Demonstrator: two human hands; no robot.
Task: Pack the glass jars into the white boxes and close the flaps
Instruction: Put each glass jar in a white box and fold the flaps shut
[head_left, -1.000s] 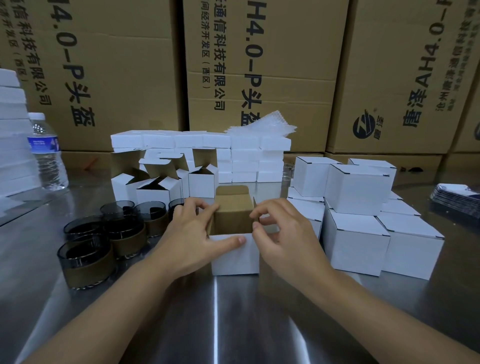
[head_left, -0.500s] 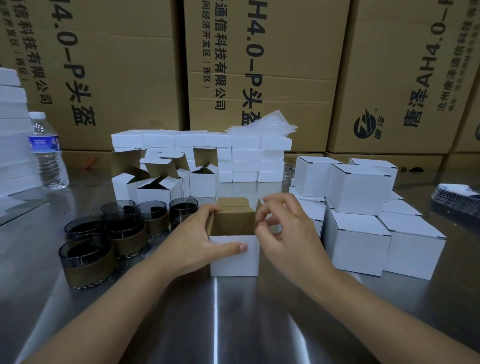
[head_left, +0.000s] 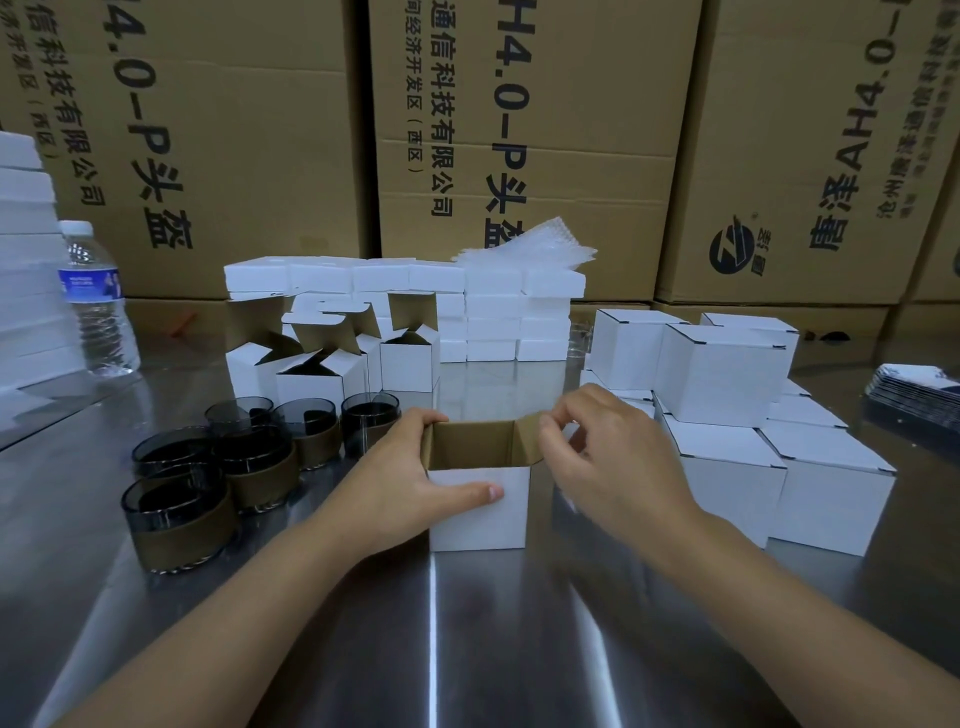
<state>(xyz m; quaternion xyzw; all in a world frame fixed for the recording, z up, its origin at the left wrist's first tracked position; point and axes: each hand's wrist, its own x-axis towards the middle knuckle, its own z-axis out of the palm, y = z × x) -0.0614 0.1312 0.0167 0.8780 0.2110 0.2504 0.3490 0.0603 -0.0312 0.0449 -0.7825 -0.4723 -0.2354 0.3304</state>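
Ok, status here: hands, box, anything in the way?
Left hand grips the open box, thumb across its front. Right hand pinches its right flap. No jar shows inside; jars stand left of it. Path between looks clear.

I see free passage along the near tabletop (head_left: 483, 649) toward the white box (head_left: 478, 514); glass jars (head_left: 179, 512) crowd its left, closed boxes (head_left: 727, 452) wall its right, open boxes (head_left: 322, 374) behind.

A shiny steel table (head_left: 467, 649) fills the foreground, streaked with reflected light. Behind the table rises a wall of brown, black-lettered cardboard cartons (head_left: 249, 130).
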